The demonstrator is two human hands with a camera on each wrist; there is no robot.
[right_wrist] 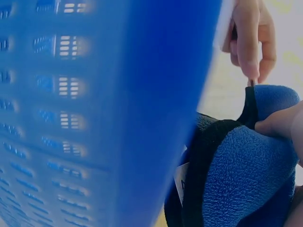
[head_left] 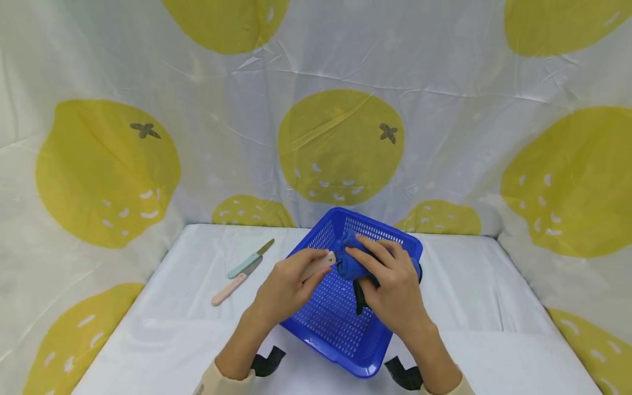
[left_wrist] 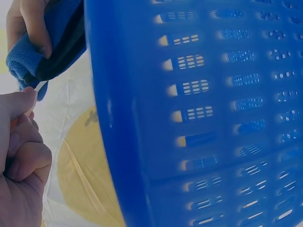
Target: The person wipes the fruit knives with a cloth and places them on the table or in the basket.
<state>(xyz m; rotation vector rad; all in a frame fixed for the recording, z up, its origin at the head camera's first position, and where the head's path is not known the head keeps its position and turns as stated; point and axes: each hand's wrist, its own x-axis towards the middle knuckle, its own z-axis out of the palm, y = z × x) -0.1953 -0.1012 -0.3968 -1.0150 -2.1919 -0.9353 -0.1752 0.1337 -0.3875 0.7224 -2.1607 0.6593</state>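
Over the blue basket [head_left: 336, 323], my left hand [head_left: 283, 285] grips the pale handle of a knife [head_left: 317, 265], its end pointing toward my right hand. My right hand [head_left: 395, 282] holds a bunched blue cloth [head_left: 351, 264] with a dark edge around the blade end, which is hidden in the folds. In the right wrist view the towelling cloth [right_wrist: 251, 165] shows its black border and a small white label, and the left fingers [right_wrist: 248, 56] come right up to its edge. The left wrist view shows both hands beside the basket's wall [left_wrist: 137, 118].
On the white-covered table, left of the basket, lie a green-handled knife [head_left: 245, 265] and a pink-handled knife [head_left: 229, 289], blades pointing away. A white curtain with yellow fruit prints [head_left: 340, 148] hangs behind and at both sides.
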